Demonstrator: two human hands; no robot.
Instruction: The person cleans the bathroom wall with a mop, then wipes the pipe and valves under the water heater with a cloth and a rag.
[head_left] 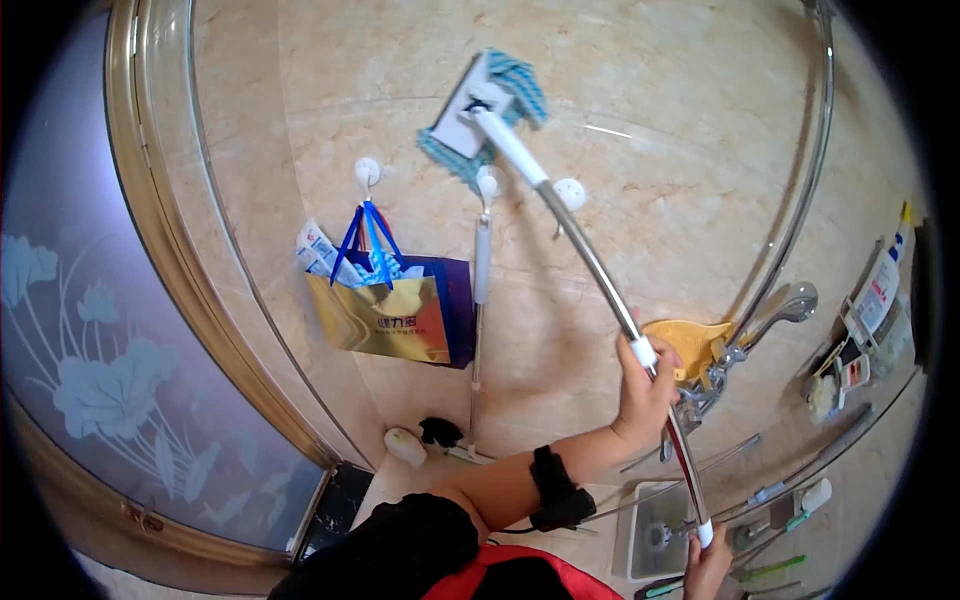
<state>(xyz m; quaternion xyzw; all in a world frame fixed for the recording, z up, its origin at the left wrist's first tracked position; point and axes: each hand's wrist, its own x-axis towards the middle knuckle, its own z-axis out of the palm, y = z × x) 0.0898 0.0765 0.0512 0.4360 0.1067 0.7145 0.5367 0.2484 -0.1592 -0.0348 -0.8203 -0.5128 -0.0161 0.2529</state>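
A flat mop (590, 255) with a metal and white pole reaches up across the beige marbled wall (660, 90). Its white plate (465, 115) carries a blue-and-white striped cloth pad (518, 80) and lies against the wall tiles or very close to them. My left hand (643, 400) is wrapped round the middle of the pole by a white collar, with a black strap on that forearm. Lower down, my right hand (708, 568) grips the pole near its white end; the lower edge cuts this hand off.
White wall hooks (368, 172) hold a gold gift bag (385, 315) and a second pole (481, 265). On the right are a yellow basin (690, 342), a faucet (715, 378), a shower rail (815, 150) and a shelf of bottles (878, 295). A frosted door (120, 300) stands left.
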